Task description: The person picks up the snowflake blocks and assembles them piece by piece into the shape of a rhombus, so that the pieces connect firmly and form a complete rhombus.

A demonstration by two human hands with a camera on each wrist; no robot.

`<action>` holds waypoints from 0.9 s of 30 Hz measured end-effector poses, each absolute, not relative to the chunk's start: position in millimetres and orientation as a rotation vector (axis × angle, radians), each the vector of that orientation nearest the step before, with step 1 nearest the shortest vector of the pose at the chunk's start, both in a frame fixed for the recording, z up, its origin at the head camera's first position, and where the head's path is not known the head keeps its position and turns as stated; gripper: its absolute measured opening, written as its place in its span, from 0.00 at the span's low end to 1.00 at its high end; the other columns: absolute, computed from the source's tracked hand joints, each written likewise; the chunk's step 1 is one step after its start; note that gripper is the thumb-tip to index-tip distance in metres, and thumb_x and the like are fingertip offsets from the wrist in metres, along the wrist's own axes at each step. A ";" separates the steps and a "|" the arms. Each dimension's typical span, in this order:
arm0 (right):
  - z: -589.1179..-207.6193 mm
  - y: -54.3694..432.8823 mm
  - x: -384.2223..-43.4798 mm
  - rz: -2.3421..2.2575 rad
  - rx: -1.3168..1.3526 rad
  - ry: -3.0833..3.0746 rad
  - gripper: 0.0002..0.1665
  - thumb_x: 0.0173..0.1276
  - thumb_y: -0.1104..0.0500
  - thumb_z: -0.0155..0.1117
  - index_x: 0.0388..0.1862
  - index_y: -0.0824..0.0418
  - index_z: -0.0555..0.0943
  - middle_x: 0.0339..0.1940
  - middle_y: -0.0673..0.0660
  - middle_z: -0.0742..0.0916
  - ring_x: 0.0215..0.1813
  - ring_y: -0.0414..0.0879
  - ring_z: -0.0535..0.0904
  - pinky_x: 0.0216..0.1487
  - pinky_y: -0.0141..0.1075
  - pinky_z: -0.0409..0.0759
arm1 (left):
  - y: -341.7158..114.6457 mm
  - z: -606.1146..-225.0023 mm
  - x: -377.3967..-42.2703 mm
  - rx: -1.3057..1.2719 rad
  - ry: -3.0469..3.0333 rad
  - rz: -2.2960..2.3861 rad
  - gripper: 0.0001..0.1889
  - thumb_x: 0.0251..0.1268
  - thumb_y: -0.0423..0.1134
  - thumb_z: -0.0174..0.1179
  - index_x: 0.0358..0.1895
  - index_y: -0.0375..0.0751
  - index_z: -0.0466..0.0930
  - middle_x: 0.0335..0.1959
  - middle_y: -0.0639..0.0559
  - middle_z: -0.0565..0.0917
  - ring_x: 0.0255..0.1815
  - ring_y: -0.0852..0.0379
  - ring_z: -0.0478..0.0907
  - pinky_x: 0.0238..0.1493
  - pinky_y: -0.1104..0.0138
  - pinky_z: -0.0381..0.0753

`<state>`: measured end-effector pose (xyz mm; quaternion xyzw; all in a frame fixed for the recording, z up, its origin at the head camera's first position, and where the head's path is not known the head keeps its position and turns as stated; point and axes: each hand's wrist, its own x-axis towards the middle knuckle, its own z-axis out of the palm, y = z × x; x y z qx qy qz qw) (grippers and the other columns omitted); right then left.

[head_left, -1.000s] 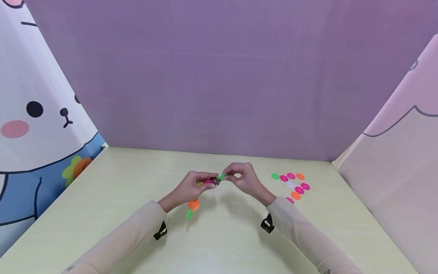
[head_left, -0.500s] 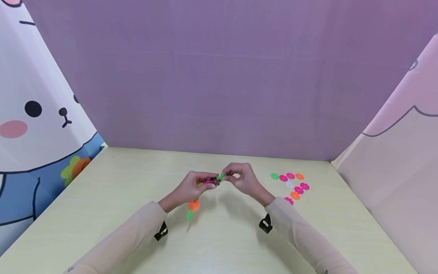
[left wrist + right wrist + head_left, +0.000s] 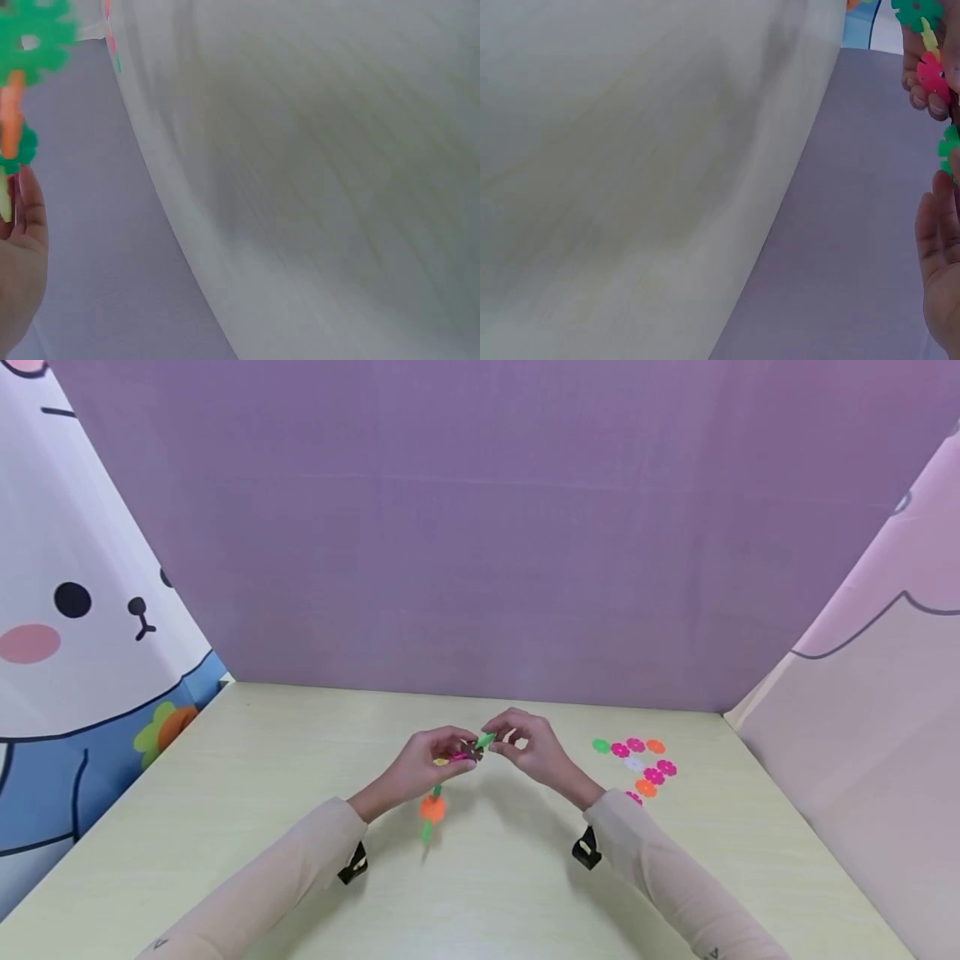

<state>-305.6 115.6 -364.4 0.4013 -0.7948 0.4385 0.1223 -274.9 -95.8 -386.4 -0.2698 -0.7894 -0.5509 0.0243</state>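
Before me, a chain of interlocking flower-shaped plastic discs is held above the table between both hands. My left hand (image 3: pixel 416 770) grips its middle, around the pink disc (image 3: pixel 933 75) and the brown disc (image 3: pixel 472 750). The fingers partly cover a yellow disc (image 3: pixel 440 762). Below the hand hang a dark green disc (image 3: pixel 437 791), an orange disc (image 3: pixel 432 810) and a light green disc (image 3: pixel 427 833). My right hand (image 3: pixel 534 750) pinches a bright green disc (image 3: pixel 486 740) at the chain's other end, against the brown one. The left wrist view shows the hanging part blurred at its edge.
Several loose discs lie on the pale table (image 3: pixel 495 893) to the right: a green disc (image 3: pixel 602 746), orange discs (image 3: pixel 656 747), pink discs (image 3: pixel 654 776) and a white disc (image 3: pixel 634 763). A purple backdrop (image 3: pixel 480 543) rises behind the table.
The hanging end of the chain has swung slightly right, and its dark green disc now shows. The bright green disc has tilted upward, with the right index finger a little higher.
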 end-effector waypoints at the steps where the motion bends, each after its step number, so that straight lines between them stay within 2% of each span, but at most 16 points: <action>1: -365.2 117.6 -307.0 1.268 1.156 -2.334 0.11 0.55 0.69 0.66 0.39 0.63 0.81 0.35 0.55 0.84 0.34 0.43 0.80 0.32 0.33 0.79 | -96.0 -387.0 -275.2 -0.822 -2.443 -1.700 0.18 0.54 0.39 0.64 0.49 0.42 0.77 0.35 0.48 0.83 0.34 0.59 0.80 0.38 0.70 0.79; 10: -372.5 151.6 -317.7 1.191 0.975 -2.474 0.15 0.54 0.71 0.66 0.41 0.64 0.80 0.36 0.60 0.84 0.38 0.50 0.81 0.34 0.34 0.79 | -98.8 -369.8 -258.3 -0.761 -2.426 -1.717 0.17 0.54 0.30 0.63 0.49 0.32 0.75 0.38 0.38 0.82 0.36 0.50 0.80 0.36 0.72 0.79; 18: -389.6 190.6 -331.6 1.033 0.848 -2.578 0.14 0.54 0.72 0.64 0.42 0.67 0.79 0.37 0.62 0.83 0.39 0.53 0.79 0.34 0.33 0.78 | -97.1 -361.3 -252.9 -0.779 -2.395 -1.751 0.18 0.54 0.28 0.63 0.50 0.30 0.74 0.40 0.37 0.81 0.38 0.45 0.80 0.36 0.71 0.80; 22: -396.2 211.3 -340.7 0.927 0.788 -2.622 0.14 0.54 0.72 0.64 0.42 0.70 0.78 0.38 0.66 0.82 0.40 0.55 0.79 0.36 0.39 0.80 | -95.6 -361.7 -253.0 -0.798 -2.379 -1.767 0.19 0.54 0.28 0.63 0.50 0.31 0.74 0.40 0.37 0.81 0.38 0.44 0.81 0.36 0.71 0.80; 27: -398.7 234.1 -350.1 0.872 0.692 -2.733 0.16 0.55 0.73 0.62 0.45 0.72 0.77 0.41 0.68 0.81 0.43 0.58 0.77 0.46 0.49 0.77 | -94.0 -362.3 -253.0 -0.796 -2.373 -1.769 0.19 0.53 0.27 0.63 0.50 0.32 0.74 0.40 0.37 0.81 0.39 0.44 0.81 0.36 0.72 0.81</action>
